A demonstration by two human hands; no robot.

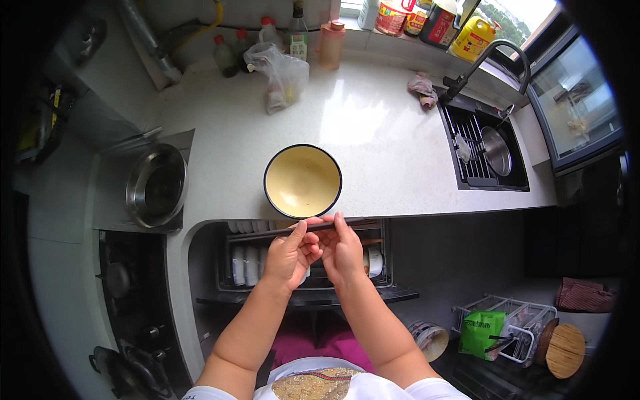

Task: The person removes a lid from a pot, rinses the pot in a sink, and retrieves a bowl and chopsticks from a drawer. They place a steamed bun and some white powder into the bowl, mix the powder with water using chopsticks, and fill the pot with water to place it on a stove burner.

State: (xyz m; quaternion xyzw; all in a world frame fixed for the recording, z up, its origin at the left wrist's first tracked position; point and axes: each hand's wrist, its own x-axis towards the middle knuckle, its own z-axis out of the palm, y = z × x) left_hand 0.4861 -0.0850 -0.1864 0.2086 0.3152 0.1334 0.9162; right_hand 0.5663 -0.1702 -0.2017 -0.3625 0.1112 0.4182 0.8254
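Note:
Both my hands meet just past the counter's front edge, fingertips close together. My left hand [292, 252] and my right hand [344, 247] pinch a thin dark pair of chopsticks [320, 227] between thumbs and fingers; whether it is one stick or two is hard to tell. The chopsticks lie nearly level, crossing from left to right. Right beyond them a large bowl [302, 180], cream-yellow inside with a dark blue rim, stands upright on the white counter [390, 165]. Beneath my hands is an open dish cabinet [305, 290] with white bowls [245, 265] in its racks.
A steel pot [157, 185] stands left, above a dark gas hob [132, 290]. Bottles [298, 37] and a plastic bag [280, 75] are at the back. On the right are a cloth [423, 90] and a black sink [485, 145] with a steel pan [496, 151].

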